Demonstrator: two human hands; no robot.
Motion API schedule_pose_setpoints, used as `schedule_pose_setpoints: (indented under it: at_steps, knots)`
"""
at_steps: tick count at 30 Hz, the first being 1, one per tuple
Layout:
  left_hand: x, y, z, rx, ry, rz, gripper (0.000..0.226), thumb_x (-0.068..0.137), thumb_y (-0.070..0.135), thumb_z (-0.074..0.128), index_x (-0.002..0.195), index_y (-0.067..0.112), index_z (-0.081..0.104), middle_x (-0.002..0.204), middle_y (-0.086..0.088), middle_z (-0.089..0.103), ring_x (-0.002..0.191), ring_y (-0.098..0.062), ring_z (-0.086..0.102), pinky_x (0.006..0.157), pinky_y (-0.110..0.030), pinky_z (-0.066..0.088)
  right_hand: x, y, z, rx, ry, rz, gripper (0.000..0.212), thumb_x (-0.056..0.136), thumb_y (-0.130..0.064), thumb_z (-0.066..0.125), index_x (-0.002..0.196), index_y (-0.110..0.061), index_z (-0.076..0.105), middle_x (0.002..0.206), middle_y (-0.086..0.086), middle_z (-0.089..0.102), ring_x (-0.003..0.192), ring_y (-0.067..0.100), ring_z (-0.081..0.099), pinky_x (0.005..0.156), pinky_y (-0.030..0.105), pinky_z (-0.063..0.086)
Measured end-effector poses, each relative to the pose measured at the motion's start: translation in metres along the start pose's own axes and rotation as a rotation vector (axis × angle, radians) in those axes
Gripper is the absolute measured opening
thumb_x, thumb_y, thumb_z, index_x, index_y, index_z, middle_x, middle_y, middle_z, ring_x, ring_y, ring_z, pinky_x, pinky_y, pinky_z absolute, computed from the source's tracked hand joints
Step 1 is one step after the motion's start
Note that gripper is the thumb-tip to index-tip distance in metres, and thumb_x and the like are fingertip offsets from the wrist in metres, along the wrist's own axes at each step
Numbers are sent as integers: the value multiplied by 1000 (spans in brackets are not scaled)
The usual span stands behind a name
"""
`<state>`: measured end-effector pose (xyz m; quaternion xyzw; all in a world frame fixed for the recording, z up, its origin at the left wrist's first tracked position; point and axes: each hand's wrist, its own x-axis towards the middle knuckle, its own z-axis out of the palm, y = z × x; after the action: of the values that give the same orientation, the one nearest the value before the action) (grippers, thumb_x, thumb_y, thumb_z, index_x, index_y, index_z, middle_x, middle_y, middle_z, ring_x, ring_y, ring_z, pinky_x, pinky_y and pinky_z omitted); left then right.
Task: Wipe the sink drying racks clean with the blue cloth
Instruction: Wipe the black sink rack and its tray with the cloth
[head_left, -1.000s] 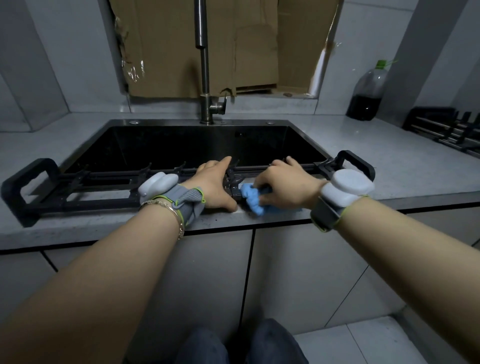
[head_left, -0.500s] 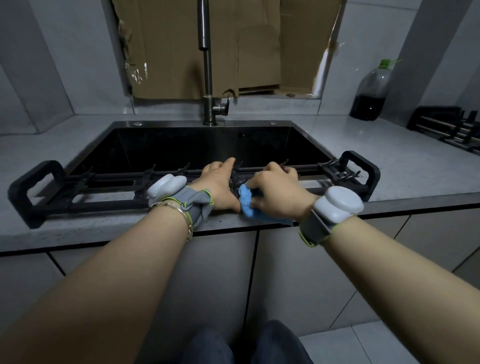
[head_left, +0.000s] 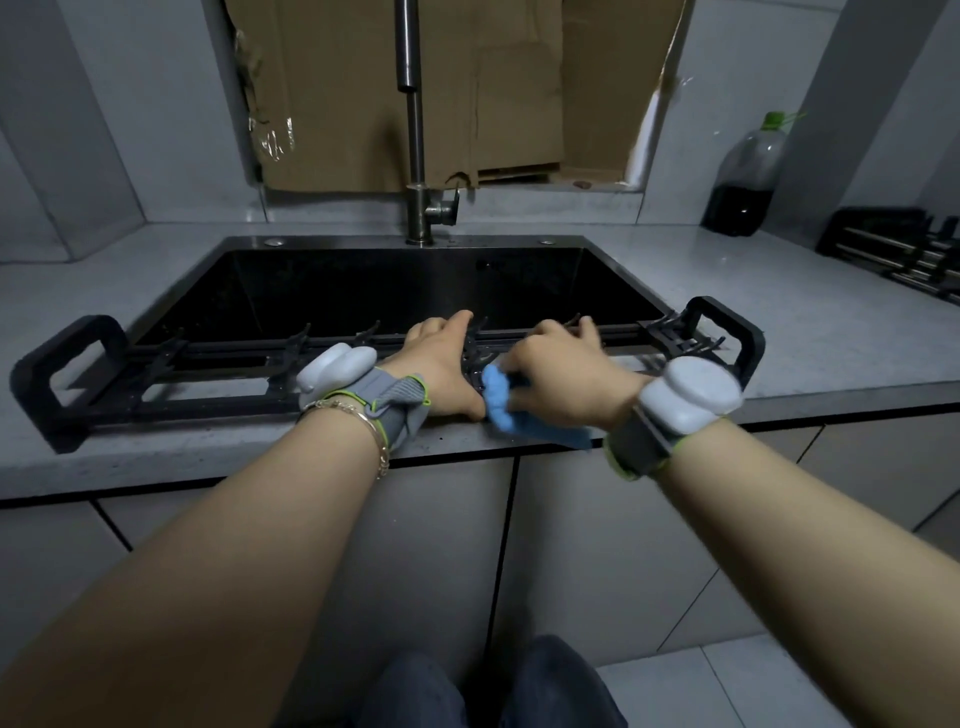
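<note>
A long black drying rack with looped handles at both ends spans the front edge of the dark sink. My left hand rests on the rack's middle, thumb on the near bar and fingers stretched over its prongs. Right beside it, my right hand grips the bunched blue cloth and presses it against the rack's near bar. Part of the cloth hangs over the counter's front edge. A second black rack lies on the counter at the far right.
A steel faucet rises behind the sink, in front of a cardboard sheet. A plastic bottle with dark liquid stands at the back right. Grey counter surrounds the sink; cabinet doors lie below.
My right hand has slid the blue cloth leftward along the rack, closer to my left hand. My left hand has stayed on the rack's middle.
</note>
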<state>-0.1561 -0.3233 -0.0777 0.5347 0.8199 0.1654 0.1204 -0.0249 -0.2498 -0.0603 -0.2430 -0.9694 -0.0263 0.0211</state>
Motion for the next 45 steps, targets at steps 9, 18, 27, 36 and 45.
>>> schedule_pose_setpoints:
  at_steps: [9,18,27,36,45]
  knots:
    - [-1,-1,0,5,3,1,111,69,28,78,151,17,4,150,-8,20,141,-25,14,113,-35,25,-24,41,5,38,44,73,30,87,-32,59,116,-24,61,135,-12,47,136,20,19,109,60,9]
    - [-2,-2,0,18,3,16,109,71,28,78,151,17,4,152,-9,17,142,-25,12,113,-33,21,-8,10,11,75,87,-33,20,91,-23,51,104,-15,63,120,-5,56,133,19,25,109,58,5]
    - [-15,3,-9,72,9,54,118,71,29,79,151,17,-8,153,-12,17,141,-31,18,111,-40,28,-24,43,19,139,155,22,28,93,-20,49,118,-18,61,135,-9,50,138,15,20,111,45,11]
    - [-45,0,-9,241,221,182,31,92,21,55,117,4,60,120,-12,56,115,-28,51,91,-30,36,-24,65,24,305,309,91,23,86,-8,54,102,-10,69,117,6,64,125,29,42,105,49,30]
    - [-38,-7,-16,149,518,-20,47,86,46,49,118,12,57,115,-10,56,112,-31,48,91,-37,39,-23,43,-5,383,575,101,19,88,-13,55,100,-9,70,100,9,65,101,29,52,88,40,41]
